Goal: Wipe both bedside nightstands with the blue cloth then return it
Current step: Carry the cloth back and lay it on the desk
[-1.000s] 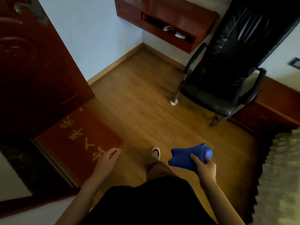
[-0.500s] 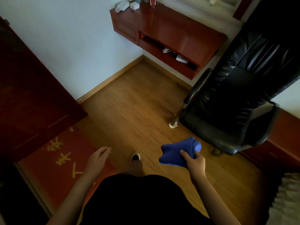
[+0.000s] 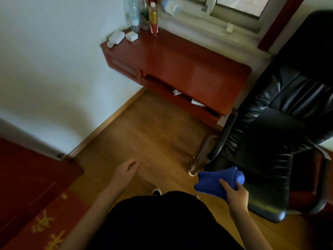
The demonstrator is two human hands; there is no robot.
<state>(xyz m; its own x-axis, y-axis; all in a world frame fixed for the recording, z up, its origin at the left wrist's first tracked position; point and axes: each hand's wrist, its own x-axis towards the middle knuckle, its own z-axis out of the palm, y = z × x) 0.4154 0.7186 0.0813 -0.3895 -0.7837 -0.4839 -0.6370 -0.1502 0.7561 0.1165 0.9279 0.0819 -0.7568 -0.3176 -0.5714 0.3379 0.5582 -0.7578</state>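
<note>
My right hand (image 3: 235,194) grips a bunched blue cloth (image 3: 215,183), held low at the right in front of my body. My left hand (image 3: 124,173) hangs loose over the wooden floor, fingers apart and holding nothing. A red-brown wall-mounted desk (image 3: 180,58) with an open shelf under its top stands ahead below the window. No nightstand is clearly visible in this view.
A black leather office chair (image 3: 281,134) fills the right side, close to the cloth. Bottles (image 3: 153,17) and white chargers (image 3: 124,37) sit on the desk's far left corner. A dark red door (image 3: 30,179) and a red mat (image 3: 52,222) lie at the lower left.
The view has tilted up and forward: the desk top, bottles and window have come into sight, and the door and mat slid down and left. My right hand keeps hold of the cloth.
</note>
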